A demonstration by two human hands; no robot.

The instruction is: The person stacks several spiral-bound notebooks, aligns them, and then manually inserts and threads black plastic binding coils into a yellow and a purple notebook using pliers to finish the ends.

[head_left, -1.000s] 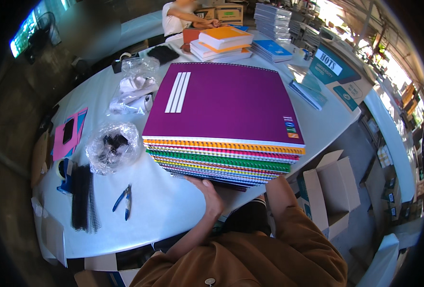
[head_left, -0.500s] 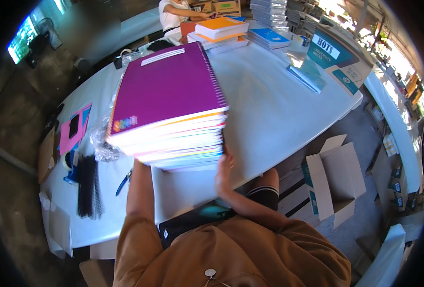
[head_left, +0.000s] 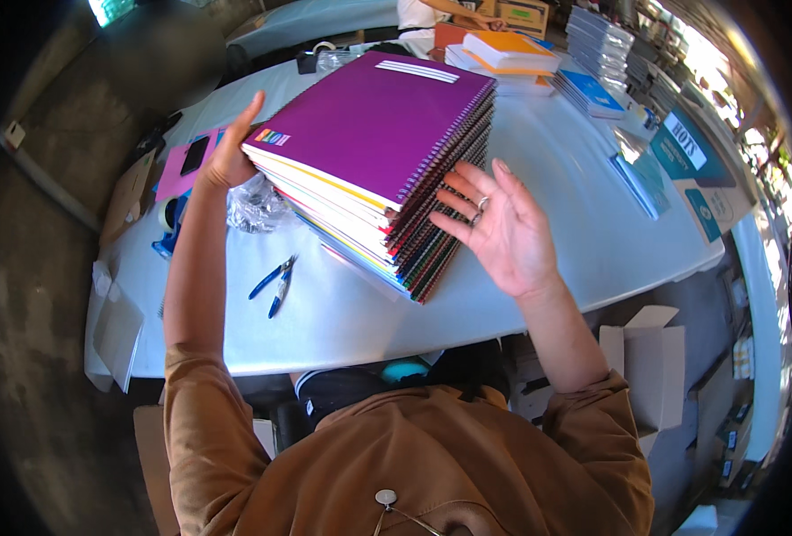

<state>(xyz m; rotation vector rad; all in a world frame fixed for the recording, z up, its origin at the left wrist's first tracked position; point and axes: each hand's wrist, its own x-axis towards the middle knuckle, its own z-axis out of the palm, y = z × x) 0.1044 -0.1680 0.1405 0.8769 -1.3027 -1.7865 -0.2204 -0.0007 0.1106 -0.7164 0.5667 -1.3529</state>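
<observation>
A tall stack of spiral notebooks (head_left: 369, 125) with a purple cover on top rests on the white table, its wire-bound edges on the right. My left hand (head_left: 228, 156) is at the stack's left side, thumb stretched out and the palm toward the notebooks; some of its fingers are hidden. Beside the bound edges, my right hand (head_left: 508, 219) is spread with the palm up, holding nothing. A ring shows on one finger. Blue-handled pliers (head_left: 286, 266) lie in front of the stack, and crumpled clear plastic (head_left: 255, 210) is beside my left forearm.
A phone (head_left: 195, 154) lies on a pink sheet (head_left: 175, 179) at left, near a blue tape dispenser (head_left: 169, 234). Orange-covered books (head_left: 512, 55), blue books (head_left: 592, 95) and a printed carton (head_left: 705, 174) stand farther back. Another person's arm (head_left: 454, 11) is beyond. An open carton (head_left: 657, 362) sits below right.
The stack has come down from between my hands onto the table. My right hand has left its underside and spread out beside it; the left has moved to its left side. The view has shifted.
</observation>
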